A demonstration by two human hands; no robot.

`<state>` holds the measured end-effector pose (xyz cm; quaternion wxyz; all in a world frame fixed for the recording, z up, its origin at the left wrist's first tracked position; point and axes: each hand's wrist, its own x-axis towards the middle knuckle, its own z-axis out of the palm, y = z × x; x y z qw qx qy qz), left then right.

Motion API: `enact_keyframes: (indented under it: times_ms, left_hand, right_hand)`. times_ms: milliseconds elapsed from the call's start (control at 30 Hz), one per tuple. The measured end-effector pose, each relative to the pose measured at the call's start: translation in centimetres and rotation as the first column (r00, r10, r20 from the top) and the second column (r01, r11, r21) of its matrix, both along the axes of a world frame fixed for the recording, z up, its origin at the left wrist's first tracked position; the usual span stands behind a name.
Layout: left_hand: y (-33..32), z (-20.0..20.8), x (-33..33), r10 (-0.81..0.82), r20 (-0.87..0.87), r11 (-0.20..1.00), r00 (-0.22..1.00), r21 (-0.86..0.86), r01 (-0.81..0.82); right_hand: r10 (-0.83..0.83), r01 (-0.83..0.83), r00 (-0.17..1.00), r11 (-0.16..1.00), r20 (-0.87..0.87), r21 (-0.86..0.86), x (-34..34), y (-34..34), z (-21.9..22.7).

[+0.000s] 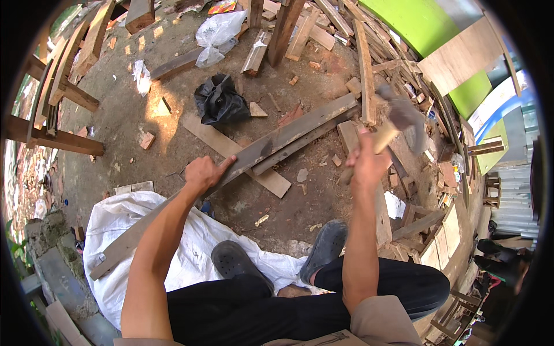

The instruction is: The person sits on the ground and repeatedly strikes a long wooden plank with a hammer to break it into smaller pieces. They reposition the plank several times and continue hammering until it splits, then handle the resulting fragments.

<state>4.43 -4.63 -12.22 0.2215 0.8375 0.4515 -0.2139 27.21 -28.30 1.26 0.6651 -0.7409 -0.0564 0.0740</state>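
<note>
Here the left hand (202, 173) bears down on the long plank (288, 134), seemingly to steady it; whether its fingers clamp underneath, there's no telling. The plank slants across the ground (124, 118), near end by the white sheet (193, 239)'s left edge, its length crossing a flat board (210, 137) that perhaps props it. And the right hand (367, 164) wraps the hammer (385, 136)'s handle, likely to control that blurred head!

Grey-brown plank (262, 151) with darker smudges; black bag (221, 102) beyond it, white sheet (193, 245) beneath its left end, pale tan hammer handle (385, 137) to its right.
</note>
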Motion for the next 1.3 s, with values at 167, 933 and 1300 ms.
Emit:
enact_keyframes:
  times_ms: [167, 933, 1300]
  left_hand:
    - [-0.1, 0.3, 0.0, -0.001, -0.017, 1.0, 1.0, -0.005, 0.001]
    - [-2.9, -2.1, -5.0, -0.446, 0.183, 0.833, 0.876, 0.443, 0.332]
    - [-0.5, -0.8, -4.2, -0.422, 0.233, 0.905, 0.876, 0.169, 0.391]
  right_hand:
    - [-0.138, -0.013, 0.962, 0.838, 0.235, 0.545, 0.0, 1.0, 1.7]
    - [0.158, -0.366, 0.816, 0.886, -0.556, -0.285, -9.4, -3.8, -18.2]
    - [0.28, -0.397, 0.833, 0.903, -0.477, -0.163, -8.6, -1.6, -14.5]
